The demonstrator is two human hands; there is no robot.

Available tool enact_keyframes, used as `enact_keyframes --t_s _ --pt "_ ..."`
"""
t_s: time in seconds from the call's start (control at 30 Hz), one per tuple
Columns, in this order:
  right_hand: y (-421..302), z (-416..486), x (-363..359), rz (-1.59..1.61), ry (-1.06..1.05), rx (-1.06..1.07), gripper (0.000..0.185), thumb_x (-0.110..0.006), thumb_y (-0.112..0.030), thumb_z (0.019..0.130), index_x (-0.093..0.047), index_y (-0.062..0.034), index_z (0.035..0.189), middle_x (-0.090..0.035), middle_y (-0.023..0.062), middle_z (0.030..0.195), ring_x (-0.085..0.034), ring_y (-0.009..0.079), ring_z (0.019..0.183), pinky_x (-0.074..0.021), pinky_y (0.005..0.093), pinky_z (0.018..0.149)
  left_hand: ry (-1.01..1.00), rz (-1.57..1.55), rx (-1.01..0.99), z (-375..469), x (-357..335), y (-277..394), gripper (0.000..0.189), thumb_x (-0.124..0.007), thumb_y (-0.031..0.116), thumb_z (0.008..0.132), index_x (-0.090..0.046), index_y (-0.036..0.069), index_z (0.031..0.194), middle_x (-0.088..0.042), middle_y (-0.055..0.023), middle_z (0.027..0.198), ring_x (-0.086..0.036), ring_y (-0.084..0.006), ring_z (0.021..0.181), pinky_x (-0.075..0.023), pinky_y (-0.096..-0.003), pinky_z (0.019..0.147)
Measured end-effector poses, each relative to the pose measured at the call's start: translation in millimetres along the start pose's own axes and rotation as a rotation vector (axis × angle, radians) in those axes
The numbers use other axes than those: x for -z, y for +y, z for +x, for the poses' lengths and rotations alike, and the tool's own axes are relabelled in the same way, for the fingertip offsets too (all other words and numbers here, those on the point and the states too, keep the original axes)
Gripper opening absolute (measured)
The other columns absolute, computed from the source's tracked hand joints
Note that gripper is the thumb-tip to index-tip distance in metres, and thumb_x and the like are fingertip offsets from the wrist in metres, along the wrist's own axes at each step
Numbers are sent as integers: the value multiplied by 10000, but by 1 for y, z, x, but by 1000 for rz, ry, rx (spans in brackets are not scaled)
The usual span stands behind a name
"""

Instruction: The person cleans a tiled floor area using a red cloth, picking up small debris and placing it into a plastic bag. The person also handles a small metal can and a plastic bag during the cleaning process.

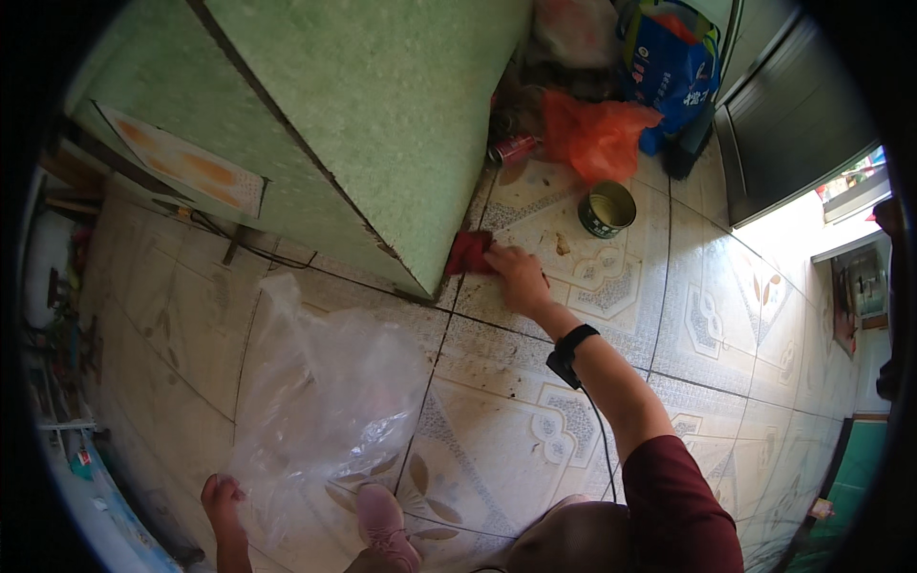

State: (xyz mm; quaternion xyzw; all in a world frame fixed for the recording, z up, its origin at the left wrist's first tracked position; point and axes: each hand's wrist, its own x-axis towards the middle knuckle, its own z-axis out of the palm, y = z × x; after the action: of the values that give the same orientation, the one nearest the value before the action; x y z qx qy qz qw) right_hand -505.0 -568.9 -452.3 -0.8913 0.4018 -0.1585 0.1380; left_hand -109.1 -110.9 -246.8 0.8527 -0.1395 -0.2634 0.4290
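Observation:
My right hand (519,279), with a black band on its wrist, grips a dark red cloth or packet (470,253) against the tiled floor, beside the bottom corner of a green cabinet (401,143). At the lower left, my left hand (226,494) holds the edge of a large clear plastic bag (337,394), which spreads over the floor tiles. An open round tin (607,209) stands on the floor beyond my right hand. Dark crumbs and specks of dirt lie on the tiles near the cabinet's corner.
A red drink can (512,150), an orange-red plastic bag (602,136) and a blue shopping bag (670,71) are beyond the tin. A dark brush (688,147) stands by the grey door (795,114). A black cable (272,254) runs under the cabinet. My pink shoe (383,519) is below.

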Motion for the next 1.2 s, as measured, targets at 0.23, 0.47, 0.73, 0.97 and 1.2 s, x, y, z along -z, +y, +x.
enact_keyframes --t_s 0.23,0.47,0.73,0.97,1.2 --pt "-71 -92 6 203 -262 355 344 -626 -137 765 -644 -141 1108 -584 23 1239 -537 248 1089 -428 394 863 -1 -153 -11 10 1 7 54 -533 94 775 -549 48 750 -512 -23 682 -473 -112 593 -385 -247 586" --pt "-77 -97 37 752 -61 286 368 -559 80 619 -664 -26 956 -663 151 924 -608 380 834 -494 417 769 -40 -286 23 42 52 -4 56 -540 93 742 -564 53 775 -509 -31 679 -481 -124 566 -395 -256 519" --pt "-103 -25 -10 251 -104 130 374 -637 -117 761 -639 -127 1135 -570 98 1223 -542 321 1118 -471 436 873 62 -164 151 27 43 -11 162 -553 105 740 -569 61 896 -493 -14 651 -469 -126 530 -379 -265 485" --pt "-132 -91 -8 291 -447 629 237 -662 -154 742 -667 -206 973 -583 -11 1145 -562 257 1022 -474 415 789 78 -111 258 -1 1 15 364 -562 108 768 -516 114 1129 -532 -10 879 -497 -116 653 -384 -238 560" --pt "-43 -78 60 1096 -389 226 295 -614 64 785 -668 -27 1061 -651 111 1085 -594 262 1013 -448 369 928 89 380 -198 -16 -22 41 698 -626 87 793 -325 121 1422 -479 -105 1204 -550 -221 918 -456 -319 722"
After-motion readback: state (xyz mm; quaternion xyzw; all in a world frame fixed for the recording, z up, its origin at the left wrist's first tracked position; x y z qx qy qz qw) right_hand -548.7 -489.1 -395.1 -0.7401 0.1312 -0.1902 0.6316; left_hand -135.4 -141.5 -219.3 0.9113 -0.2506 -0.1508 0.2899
